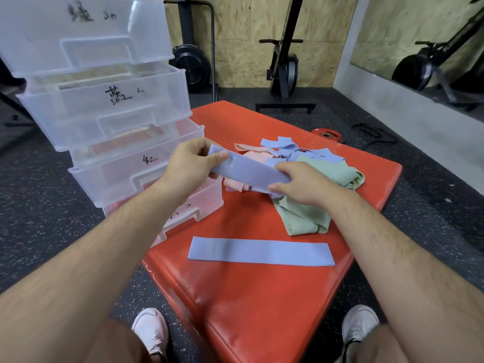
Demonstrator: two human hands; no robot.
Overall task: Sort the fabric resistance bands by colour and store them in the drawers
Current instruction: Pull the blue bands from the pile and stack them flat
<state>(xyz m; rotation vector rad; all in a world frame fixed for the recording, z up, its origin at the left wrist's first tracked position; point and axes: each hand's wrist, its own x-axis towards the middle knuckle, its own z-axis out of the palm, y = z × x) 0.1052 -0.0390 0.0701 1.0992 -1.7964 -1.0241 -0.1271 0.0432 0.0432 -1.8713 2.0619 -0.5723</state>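
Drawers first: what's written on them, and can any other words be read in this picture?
Top drawer: "綠", handwritten, then small marks too blurred to read.
Second drawer: "藍", handwritten; scribble beside it unreadable.
Third drawer: short scribble, unreadable.
Bottom drawer: marks partly hidden, unreadable.
Flat blue band: faint print, too blurred.
Held blue band: faint print, unreadable.

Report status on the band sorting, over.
Left hand, right hand gripping one blue band over the pile. Second blue band flat on red mat. Drawers pulled out, unobstructed.
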